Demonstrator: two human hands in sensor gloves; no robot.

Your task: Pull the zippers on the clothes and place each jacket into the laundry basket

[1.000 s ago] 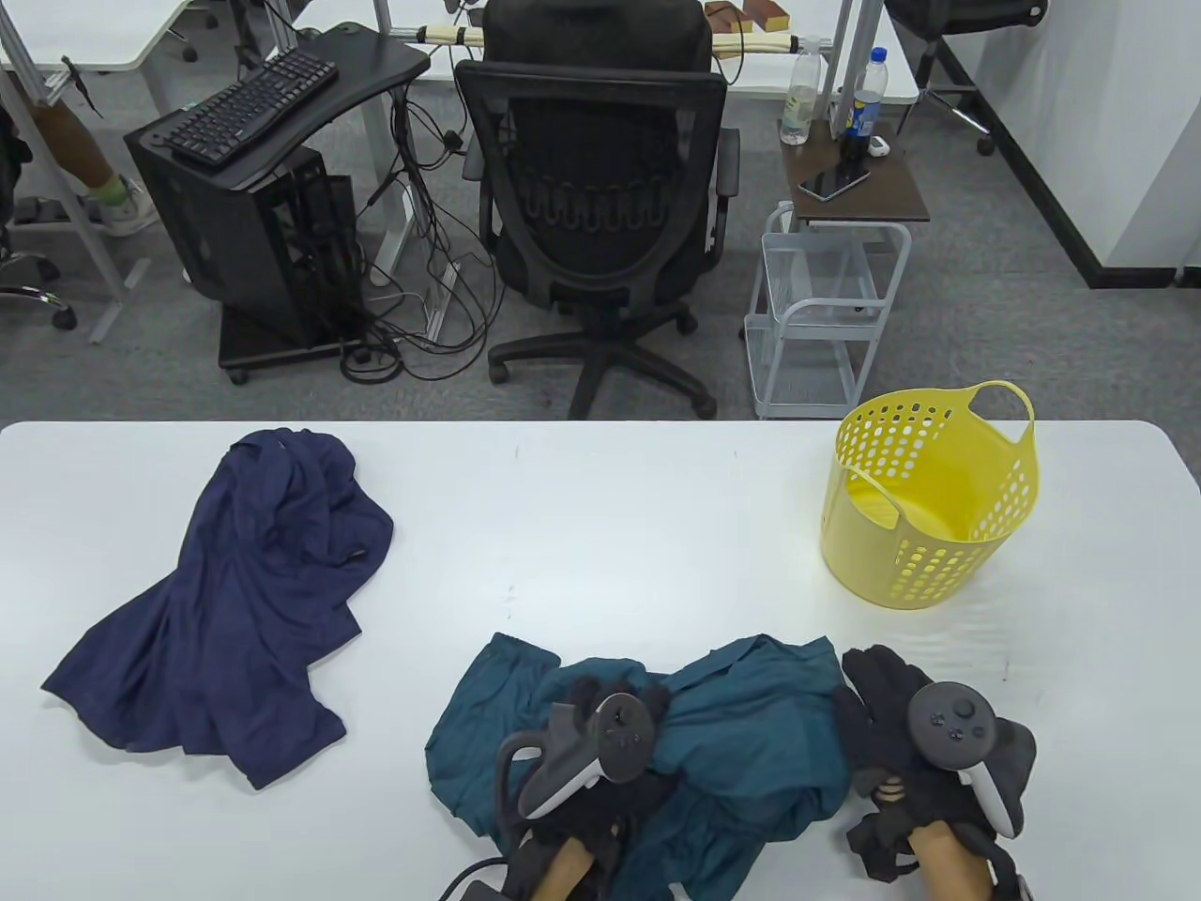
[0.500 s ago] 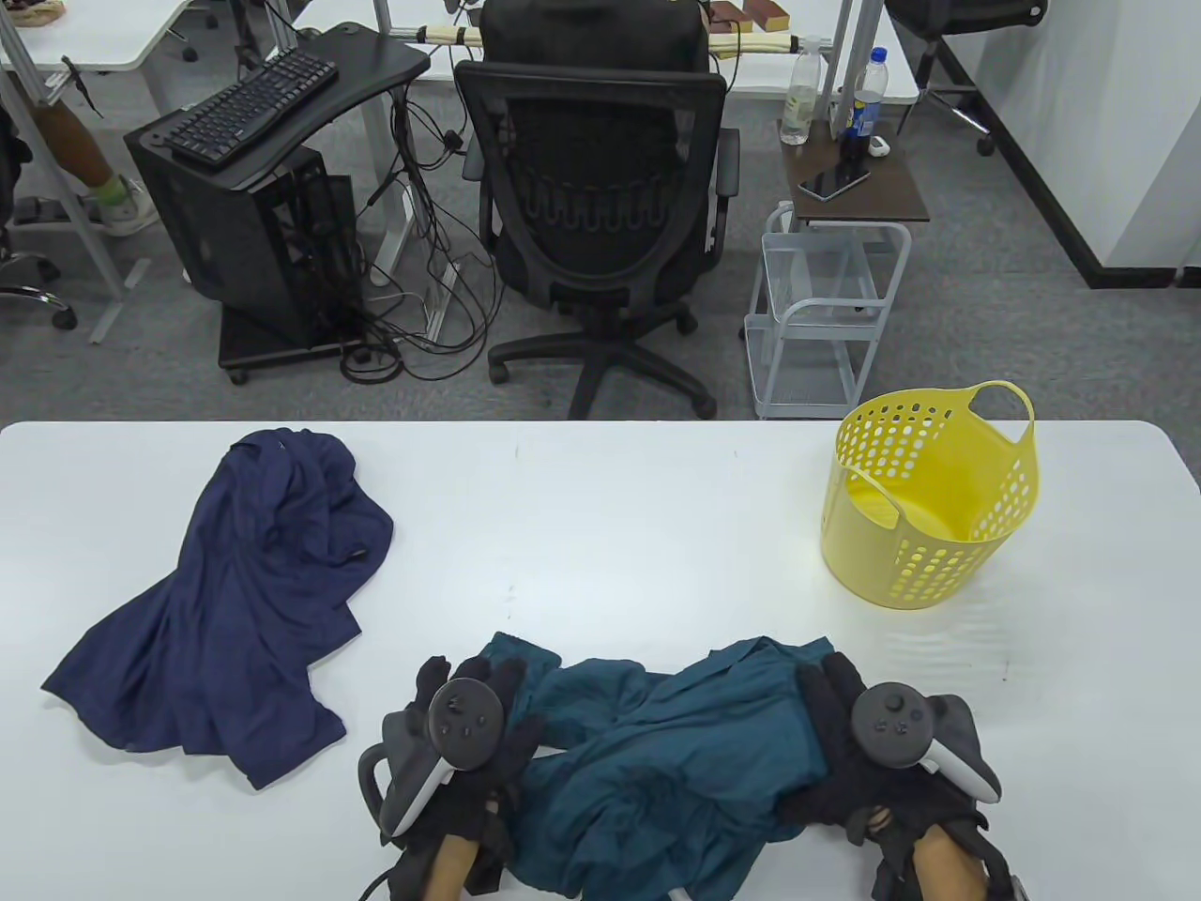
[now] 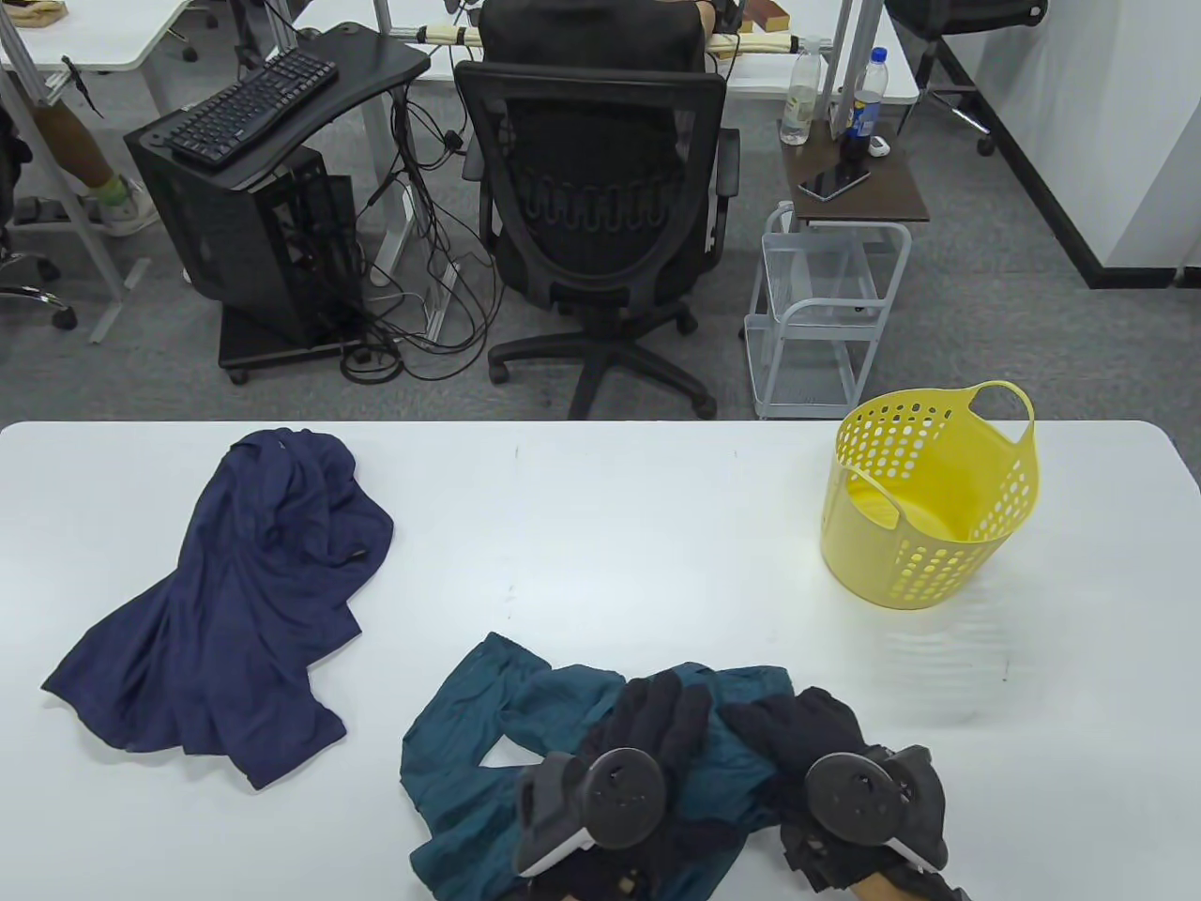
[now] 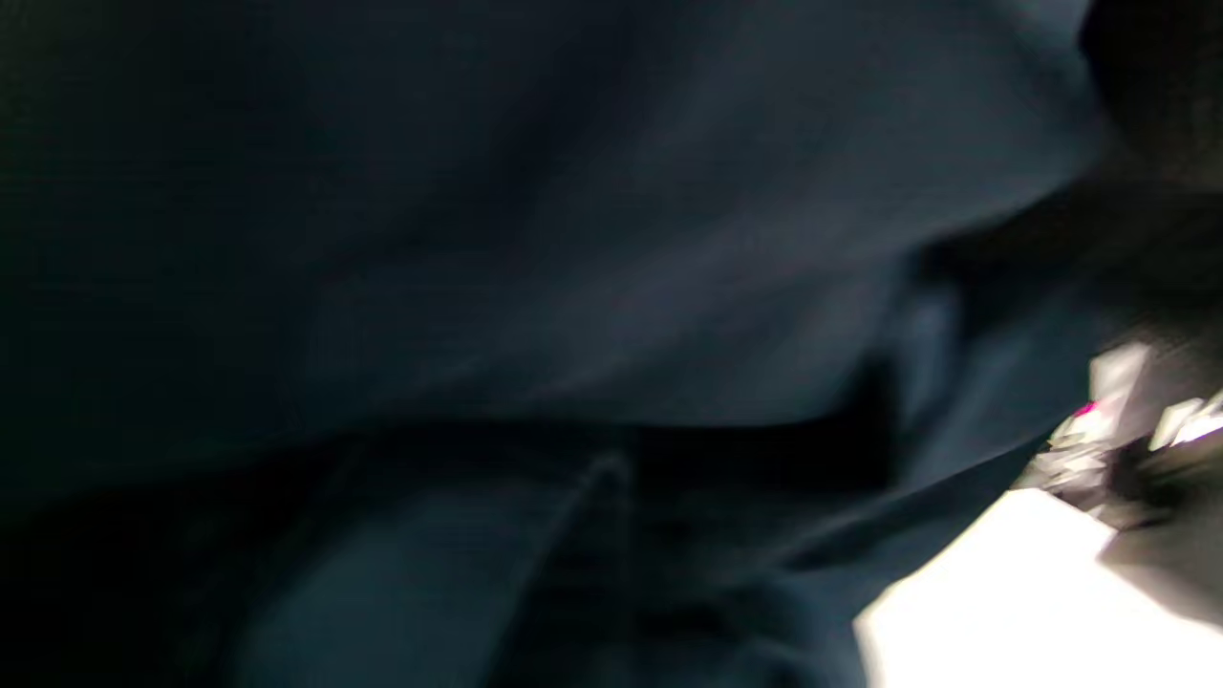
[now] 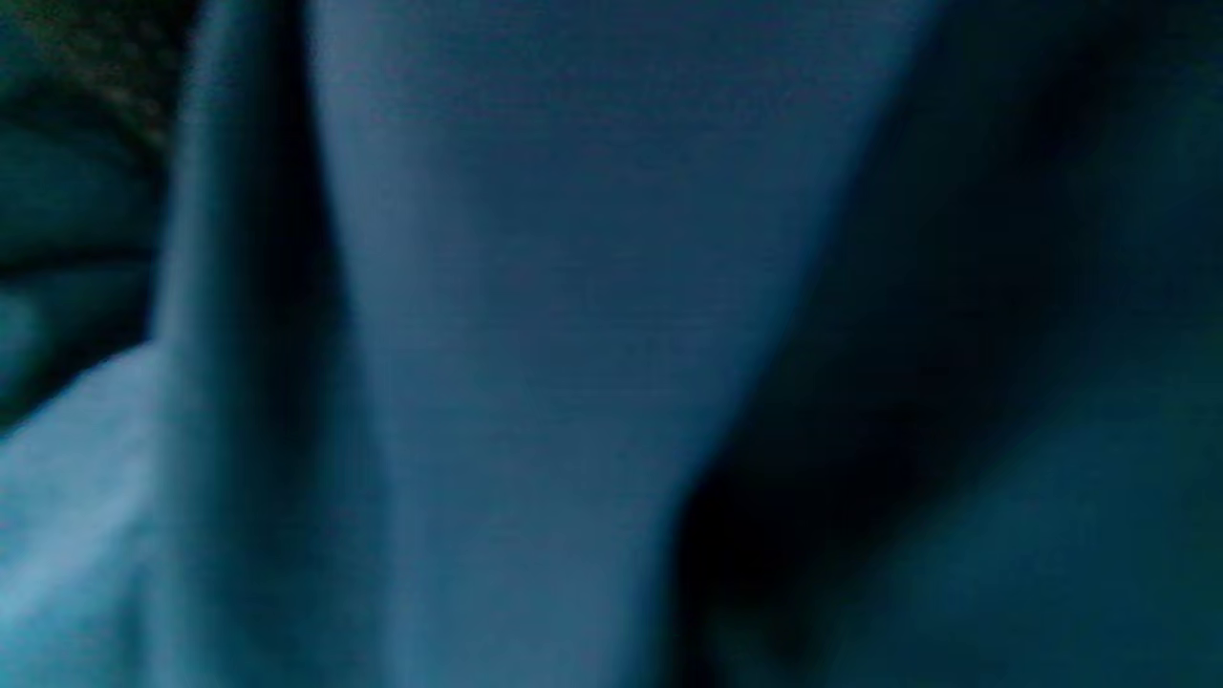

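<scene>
Both gloved hands lie side by side on the crumpled teal fabric jacket (image 3: 488,751) at the near edge of the white table (image 3: 610,526). The left hand (image 3: 647,727) and right hand (image 3: 798,737) press down on it; I cannot tell whether their fingers pinch the cloth. The perforated yellow plastic laundry basket (image 3: 929,497) stands well apart at far right, and the navy blue jacket (image 3: 225,610) sprawls at left.

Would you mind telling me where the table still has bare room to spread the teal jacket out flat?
Bare table runs between the navy jacket and the yellow basket, along the far edge. The near edge is crowded: both hands, left hand and right hand, sit on the teal jacket.
</scene>
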